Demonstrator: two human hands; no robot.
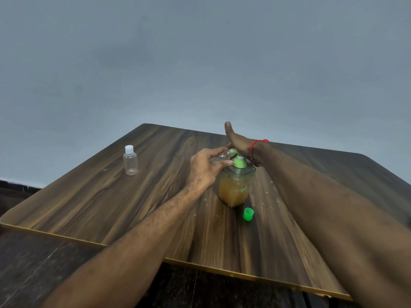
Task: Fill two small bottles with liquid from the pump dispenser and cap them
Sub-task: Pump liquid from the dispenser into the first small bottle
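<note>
Left hand (203, 168) grips small clear bottle (219, 157), tilted, mouth at green pump nozzle (232, 151). Right hand (238, 143) flat, fingers straight, palm pressing pump head on dispenser (235, 185). Advice: keep mouth tight under nozzle, short slow strokes, brace dispenser. Dispenser holds amber liquid, roughly half. Held bottle fill level unclear. Second bottle (130, 161) capped white, looks empty, well apart left. Green cap (248, 214) on table (89, 196) near dispenser.

R hand (239, 142) fingers hidden behind pump head (239, 162).
</note>
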